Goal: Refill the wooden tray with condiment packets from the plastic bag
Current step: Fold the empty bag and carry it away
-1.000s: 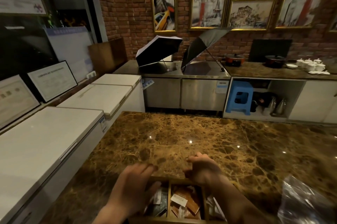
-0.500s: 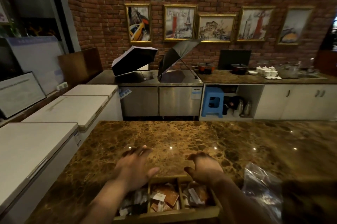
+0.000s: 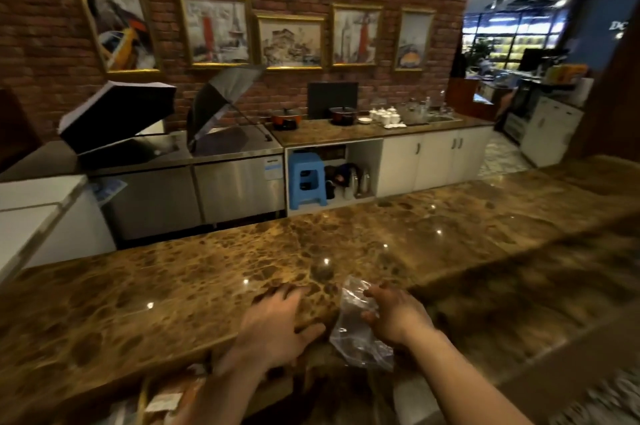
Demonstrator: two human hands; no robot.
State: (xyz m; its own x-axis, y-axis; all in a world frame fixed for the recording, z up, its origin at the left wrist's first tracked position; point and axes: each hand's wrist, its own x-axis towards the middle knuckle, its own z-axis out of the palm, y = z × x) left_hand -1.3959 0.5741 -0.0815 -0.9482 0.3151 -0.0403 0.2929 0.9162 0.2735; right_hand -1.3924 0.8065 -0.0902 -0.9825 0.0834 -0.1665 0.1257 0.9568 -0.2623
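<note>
The clear plastic bag [image 3: 356, 327] lies crumpled on the brown marble counter [image 3: 173, 303], right of centre. My right hand [image 3: 398, 315] is closed on the bag's right side, thumb and fingers pinching the plastic. My left hand [image 3: 277, 324] rests flat on the counter just left of the bag, fingers spread, holding nothing. The wooden tray [image 3: 162, 397] shows only as a corner at the bottom left, mostly hidden under my left forearm, with brown and white condiment packets [image 3: 166, 402] in it. The picture is blurred by motion.
Beyond the counter stand a steel fridge unit [image 3: 194, 179] with two open umbrellas on it, a blue stool [image 3: 306, 179], white cabinets [image 3: 433, 161] and pots and cups on the back counter. White chest freezers [image 3: 38, 213] line the left.
The view has swung right. My right hand left the tray and took hold of the plastic bag. My left hand moved off the tray onto the counter beside the bag.
</note>
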